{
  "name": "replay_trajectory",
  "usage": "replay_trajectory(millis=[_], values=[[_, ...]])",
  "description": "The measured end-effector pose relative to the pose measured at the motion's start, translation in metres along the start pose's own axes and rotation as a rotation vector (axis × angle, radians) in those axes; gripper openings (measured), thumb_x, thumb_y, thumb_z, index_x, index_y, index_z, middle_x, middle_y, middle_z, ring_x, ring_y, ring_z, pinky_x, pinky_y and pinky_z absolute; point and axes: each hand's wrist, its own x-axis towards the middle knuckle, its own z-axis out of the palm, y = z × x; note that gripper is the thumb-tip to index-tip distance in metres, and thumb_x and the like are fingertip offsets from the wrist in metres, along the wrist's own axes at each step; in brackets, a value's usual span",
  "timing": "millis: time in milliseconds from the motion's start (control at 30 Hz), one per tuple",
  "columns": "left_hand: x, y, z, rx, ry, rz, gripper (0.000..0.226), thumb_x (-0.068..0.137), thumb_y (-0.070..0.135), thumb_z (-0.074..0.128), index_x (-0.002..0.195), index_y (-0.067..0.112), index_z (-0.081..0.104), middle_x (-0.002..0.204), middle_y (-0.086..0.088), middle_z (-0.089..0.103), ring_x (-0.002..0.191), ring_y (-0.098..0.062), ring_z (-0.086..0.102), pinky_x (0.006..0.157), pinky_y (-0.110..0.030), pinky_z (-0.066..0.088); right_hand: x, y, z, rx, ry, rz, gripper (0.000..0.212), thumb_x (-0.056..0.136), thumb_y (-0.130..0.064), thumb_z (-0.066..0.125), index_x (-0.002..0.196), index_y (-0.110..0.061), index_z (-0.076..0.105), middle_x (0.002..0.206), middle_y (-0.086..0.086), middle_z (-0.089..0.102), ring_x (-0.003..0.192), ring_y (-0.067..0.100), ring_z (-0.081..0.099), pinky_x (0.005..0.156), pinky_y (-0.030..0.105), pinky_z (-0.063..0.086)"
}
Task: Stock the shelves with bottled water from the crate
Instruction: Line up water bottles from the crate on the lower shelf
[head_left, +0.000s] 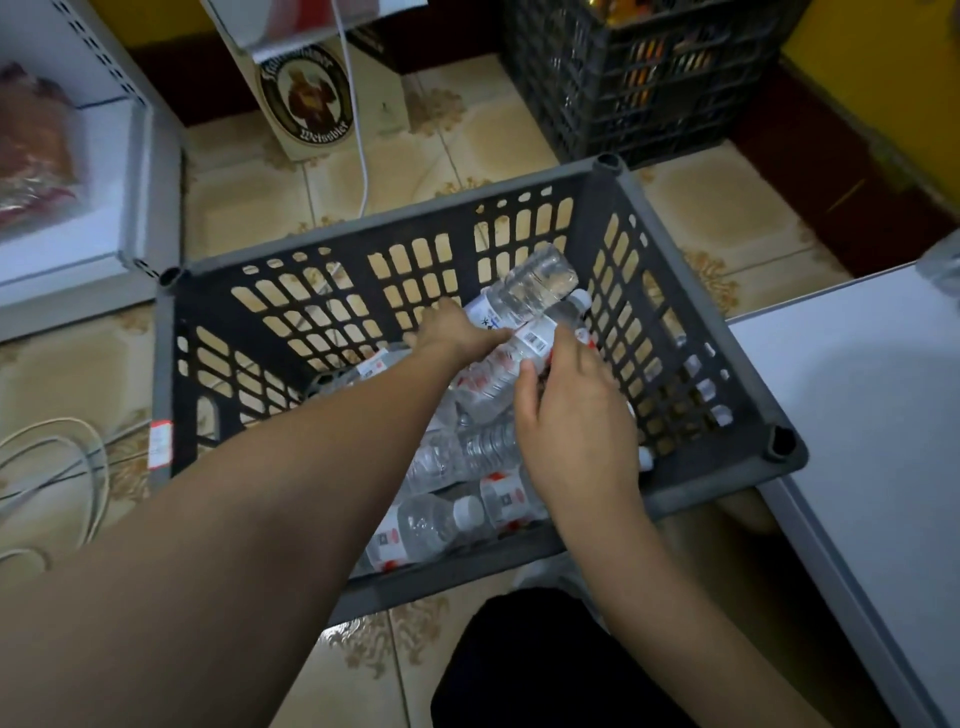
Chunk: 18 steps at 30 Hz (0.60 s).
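Observation:
A dark grey slotted crate (291, 322) stands on the tiled floor in front of me, with several clear water bottles lying in it. My left hand (449, 330) reaches deep into the crate and grips one bottle (530, 286) near its label, its base tilted up toward the far wall. My right hand (571, 415) curls round a second bottle (524, 345) just below the first. More bottles (431, 525) lie loose at the crate's near side.
A white shelf (857, 415) runs along the right, with part of a clear bottle (943, 265) at its far edge. Another white shelf unit (78, 249) with a wrapped reddish package sits at left. A second dark crate (639, 78) and a beer-logo carton (311, 98) stand behind. Cables (62, 467) lie at left.

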Motion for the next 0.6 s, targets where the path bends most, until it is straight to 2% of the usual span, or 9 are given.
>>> replay_trajectory(millis=[133, 167, 233, 300, 367, 433, 500, 533, 600], values=[[0.001, 0.002, -0.009, 0.147, -0.140, 0.051, 0.112, 0.050, 0.089, 0.063, 0.130, 0.013, 0.051, 0.128, -0.010, 0.057, 0.115, -0.030, 0.055, 0.095, -0.045, 0.049, 0.004, 0.000, 0.004, -0.027, -0.023, -0.002, 0.057, 0.102, -0.038, 0.036, 0.149, -0.007, 0.029, 0.147, 0.011, 0.044, 0.137, 0.024, 0.040, 0.109, 0.037, 0.038], [0.000, 0.002, -0.011, 0.121, -0.137, 0.071, 0.106, 0.051, 0.084, 0.068, 0.127, 0.012, 0.052, 0.123, -0.010, 0.059, 0.111, -0.028, 0.057, 0.091, -0.043, 0.051, 0.005, 0.000, 0.004, -0.034, -0.027, 0.000, 0.057, 0.102, -0.037, 0.036, 0.149, -0.007, 0.029, 0.147, 0.011, 0.044, 0.138, 0.024, 0.038, 0.111, 0.037, 0.036], [-0.002, 0.002, -0.014, 0.037, -0.076, 0.125, 0.084, 0.058, 0.067, 0.080, 0.113, 0.009, 0.052, 0.106, -0.008, 0.064, 0.091, -0.023, 0.062, 0.070, -0.036, 0.052, 0.006, 0.000, 0.006, -0.051, -0.037, 0.010, 0.057, 0.102, -0.037, 0.036, 0.149, -0.006, 0.029, 0.148, 0.013, 0.043, 0.139, 0.025, 0.037, 0.114, 0.037, 0.033], [-0.007, 0.004, -0.021, 0.022, 0.026, 0.204, 0.069, 0.068, 0.052, 0.081, 0.111, 0.009, 0.049, 0.097, -0.006, 0.062, 0.083, -0.021, 0.060, 0.058, -0.031, 0.042, 0.006, 0.001, 0.007, -0.063, -0.046, 0.030, 0.057, 0.102, -0.036, 0.036, 0.149, -0.005, 0.030, 0.148, 0.014, 0.043, 0.139, 0.027, 0.037, 0.116, 0.040, 0.031], [-0.011, 0.004, -0.037, 0.024, 0.039, 0.223, 0.071, 0.073, 0.046, 0.079, 0.125, 0.010, 0.046, 0.109, -0.008, 0.063, 0.096, -0.025, 0.062, 0.069, -0.032, 0.047, 0.006, 0.000, 0.007, -0.071, -0.058, 0.041, 0.056, 0.101, -0.036, 0.036, 0.148, -0.005, 0.032, 0.146, 0.014, 0.045, 0.137, 0.027, 0.039, 0.114, 0.045, 0.033], [-0.015, 0.003, -0.052, 0.000, -0.260, 0.191, 0.082, 0.078, 0.045, 0.076, 0.143, 0.013, 0.037, 0.136, -0.012, 0.054, 0.120, -0.029, 0.055, 0.097, -0.040, 0.045, 0.004, -0.001, 0.004, -0.078, -0.068, 0.054, 0.057, 0.101, -0.037, 0.035, 0.148, -0.006, 0.031, 0.147, 0.014, 0.044, 0.137, 0.027, 0.040, 0.113, 0.047, 0.034], [-0.024, 0.001, -0.056, -0.020, -0.530, 0.145, 0.081, 0.082, 0.037, 0.075, 0.148, 0.020, 0.031, 0.144, -0.012, 0.045, 0.132, -0.032, 0.044, 0.110, -0.046, 0.032, 0.002, -0.001, 0.002, -0.072, -0.070, 0.066, 0.057, 0.101, -0.038, 0.035, 0.148, -0.006, 0.031, 0.148, 0.014, 0.042, 0.137, 0.027, 0.040, 0.112, 0.047, 0.035], [-0.026, 0.000, -0.052, 0.006, -0.510, 0.135, 0.083, 0.081, 0.036, 0.076, 0.148, 0.024, 0.029, 0.144, -0.014, 0.041, 0.134, -0.035, 0.040, 0.111, -0.048, 0.030, 0.001, -0.001, 0.001, -0.066, -0.067, 0.067, 0.056, 0.101, -0.038, 0.036, 0.147, -0.006, 0.033, 0.147, 0.014, 0.043, 0.135, 0.027, 0.042, 0.111, 0.048, 0.036], [-0.029, -0.002, -0.041, 0.111, -0.306, 0.114, 0.091, 0.074, 0.047, 0.078, 0.147, 0.031, 0.027, 0.145, -0.015, 0.034, 0.134, -0.038, 0.035, 0.110, -0.052, 0.029, 0.000, 0.000, 0.001, -0.059, -0.060, 0.069, 0.054, 0.101, -0.037, 0.038, 0.144, -0.005, 0.036, 0.143, 0.014, 0.047, 0.131, 0.028, 0.045, 0.108, 0.048, 0.038]])
